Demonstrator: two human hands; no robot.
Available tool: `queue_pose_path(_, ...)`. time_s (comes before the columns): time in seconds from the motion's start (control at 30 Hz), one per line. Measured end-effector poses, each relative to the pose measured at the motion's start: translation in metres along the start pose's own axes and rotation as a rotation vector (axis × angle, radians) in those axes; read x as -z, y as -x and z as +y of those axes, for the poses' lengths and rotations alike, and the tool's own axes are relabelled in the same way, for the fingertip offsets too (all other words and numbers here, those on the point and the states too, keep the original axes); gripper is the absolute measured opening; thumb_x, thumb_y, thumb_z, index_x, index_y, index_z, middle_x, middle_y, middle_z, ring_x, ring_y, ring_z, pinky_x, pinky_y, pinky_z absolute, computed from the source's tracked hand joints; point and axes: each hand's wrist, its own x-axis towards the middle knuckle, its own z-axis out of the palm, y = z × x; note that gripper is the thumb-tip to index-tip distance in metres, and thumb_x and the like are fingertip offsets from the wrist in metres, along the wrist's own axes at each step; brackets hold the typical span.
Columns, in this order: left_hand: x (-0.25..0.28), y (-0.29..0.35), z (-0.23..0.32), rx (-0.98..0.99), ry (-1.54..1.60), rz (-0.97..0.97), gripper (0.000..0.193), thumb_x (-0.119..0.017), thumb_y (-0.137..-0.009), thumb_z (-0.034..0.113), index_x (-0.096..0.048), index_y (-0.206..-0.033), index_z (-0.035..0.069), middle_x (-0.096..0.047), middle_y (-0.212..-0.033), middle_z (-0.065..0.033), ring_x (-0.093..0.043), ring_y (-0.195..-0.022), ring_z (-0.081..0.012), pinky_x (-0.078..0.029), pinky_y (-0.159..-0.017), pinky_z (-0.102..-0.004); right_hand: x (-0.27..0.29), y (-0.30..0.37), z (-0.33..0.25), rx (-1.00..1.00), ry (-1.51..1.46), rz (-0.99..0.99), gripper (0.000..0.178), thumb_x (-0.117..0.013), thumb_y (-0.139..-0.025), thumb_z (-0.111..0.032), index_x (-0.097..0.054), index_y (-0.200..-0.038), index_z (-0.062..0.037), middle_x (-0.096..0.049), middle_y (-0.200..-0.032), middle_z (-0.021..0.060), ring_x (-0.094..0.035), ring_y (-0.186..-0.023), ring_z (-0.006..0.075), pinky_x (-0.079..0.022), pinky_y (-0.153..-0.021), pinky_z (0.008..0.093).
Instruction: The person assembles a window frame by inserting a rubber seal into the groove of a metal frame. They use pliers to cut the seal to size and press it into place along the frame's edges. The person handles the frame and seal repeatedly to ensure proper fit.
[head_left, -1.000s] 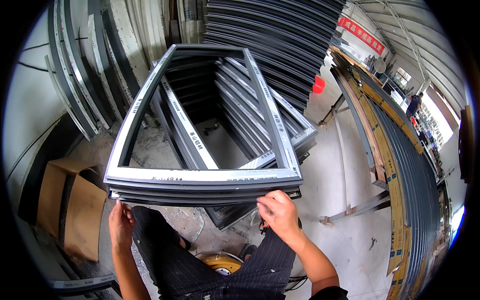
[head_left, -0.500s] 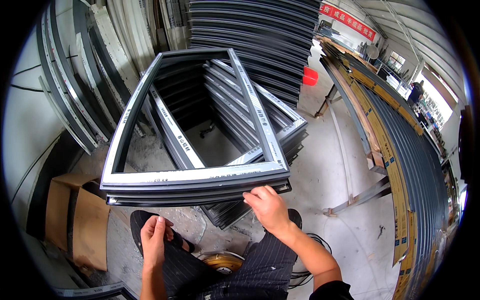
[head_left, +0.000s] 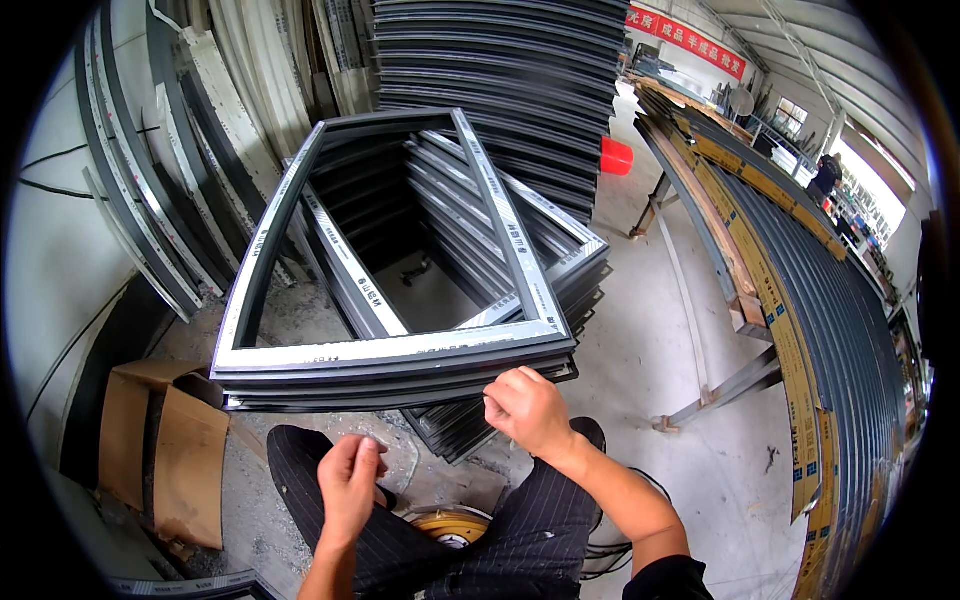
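Observation:
A dark frame with white film on its face [head_left: 390, 352] lies on top of a stack of similar frames, its near edge toward me. At that edge's right end is my right hand [head_left: 530, 412], its fingers pinched together beside the side of the stack. Lower and further left, above my knee, my left hand [head_left: 350, 488] is closed with the thumb against the fingers. Whatever either hand may hold is too small or hidden to make out. Between my legs sits a yellow round spool-like thing [head_left: 452, 524], partly covered.
Tall stacked dark frames [head_left: 500, 60] rise behind. Long profiles [head_left: 130, 200] lean on the left wall. An opened cardboard box [head_left: 190, 465] stands at left. On the right, a rack carries long grey profiles [head_left: 800, 260]; a red bucket [head_left: 616, 157] and a distant person [head_left: 826, 178] are beyond.
My left hand has moved right and slightly toward my right hand. The right hand stays near the frame's corner, its fingers a little more curled. The view has shifted slightly.

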Motion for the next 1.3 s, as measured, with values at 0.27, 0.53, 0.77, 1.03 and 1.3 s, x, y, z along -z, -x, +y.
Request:
queue_pose_path(0.27, -0.062, 0.004, 0.038, -0.767, -0.753, -0.122, 0.03, -0.073, -0.071, 0.013, -0.065, -0.1, 0.011, -0.064, -0.099, -0.0028, -0.06, -0.1, -0.019, -0.034, -0.101, -0.0477, 0.022, 0.011, -0.056, -0.165, -0.281, -0.111, 0.014, -0.071, -0.07, -0.005, -0.067, -0.083, -0.004, -0.063, -0.08, 0.009, -0.062, -0.072, 0.026, -0.051, -0.063, 0.0339)
queue_pose_path(0.53, -0.052, 0.021, 0.01, -0.692, -0.812, -0.309, 0.017, -0.071, -0.068, 0.008, -0.063, -0.083, 0.007, -0.059, -0.072, -0.0043, -0.059, -0.074, -0.0244, -0.045, -0.084, -0.039, 0.002, 0.055, -0.069, -0.277, -0.407, -0.184, 0.014, -0.072, -0.072, -0.01, -0.065, -0.083, -0.0044, -0.062, -0.082, 0.0075, -0.062, -0.073, 0.0267, -0.051, -0.063, 0.0351)
queue_pose_path(0.77, -0.066, 0.009, -0.032, -0.606, -0.952, -0.449, 0.011, -0.07, -0.069, 0.012, -0.06, -0.073, 0.009, -0.055, -0.065, -0.0049, -0.055, -0.063, -0.0244, -0.04, -0.064, -0.0375, -0.025, 0.109, 0.016, -0.373, -0.793, -0.526, 0.021, -0.066, -0.085, -0.023, -0.069, -0.095, -0.0049, -0.064, -0.093, 0.0099, -0.064, -0.083, 0.0251, -0.051, -0.073, 0.0349)
queue_pose_path(1.03, -0.083, -0.019, -0.04, -0.393, -1.178, -0.566, 0.005, -0.063, -0.078, 0.012, -0.06, -0.078, 0.008, -0.053, -0.068, -0.0076, -0.055, -0.071, -0.028, -0.041, -0.065, -0.0414, -0.103, 0.276, 0.315, -1.081, 0.11, -1.113, 0.025, -0.058, -0.083, -0.023, -0.071, -0.097, -0.0072, -0.07, -0.099, 0.0143, -0.067, -0.093, 0.0314, -0.053, -0.078, 0.0416)
queue_pose_path(1.3, -0.103, -0.013, -0.065, -0.21, -1.285, -0.538, 0.009, -0.064, -0.078, 0.012, -0.057, -0.074, 0.008, -0.054, -0.069, -0.0109, -0.055, -0.071, -0.0307, -0.042, -0.065, -0.0436, -0.226, 0.399, 0.296, -1.68, -0.043, -1.131, 0.043, -0.061, -0.082, -0.034, -0.064, -0.12, -0.0131, -0.056, -0.132, 0.0133, -0.053, -0.123, 0.03, -0.047, -0.095, 0.0443)
